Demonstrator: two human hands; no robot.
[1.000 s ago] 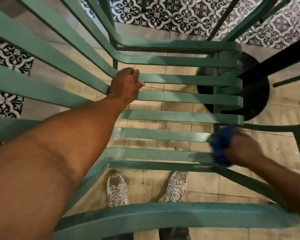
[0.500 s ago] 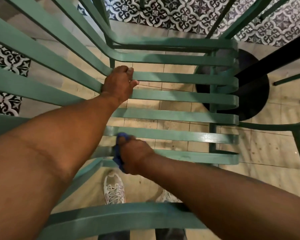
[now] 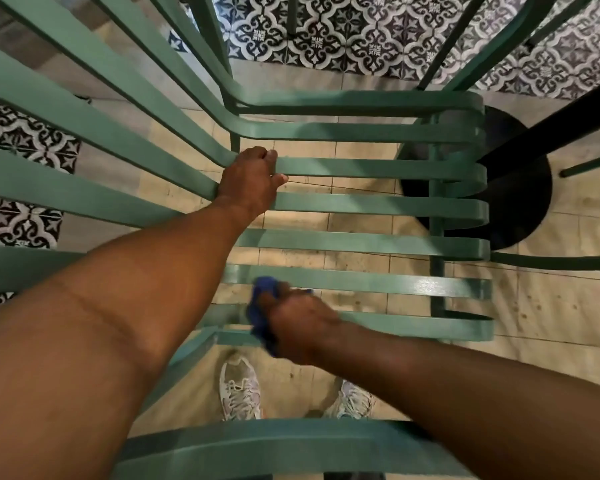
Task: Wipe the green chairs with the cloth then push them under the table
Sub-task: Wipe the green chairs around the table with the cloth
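Both hands are down on the green chair (image 3: 361, 168) and we're looking straight through its slatted seat from above. Left hand (image 3: 252, 180) is curled around one of the middle slats, right where the seat bends up into the backrest, fingers wrapped over the top edge, thumb pointing out along the gap, a firm closed grip. Right hand (image 3: 298, 323) is lower in the picture, closed around a bunched blue cloth (image 3: 262, 306), and it's pressing that cloth onto the near slats at the left part of the seat; blue fabric pokes out above and below the knuckles, a bit blurred. Slats run across the view, their curled ends lined up on the right, and the one just right of the cloth shows a shiny patch. Under the seat, through the gaps, a pair of white sneakers (image 3: 239, 391) stands on beige floor tiles (image 3: 551, 317). A round black base (image 3: 520, 188) with a dark post rising from it sits on the floor past the seat's right edge, partly behind the slat ends. Patterned black-and-white tiles (image 3: 361, 36) fill the top of the view and the far left. A broad green rail of the chair crosses the very bottom, beneath both forearms.
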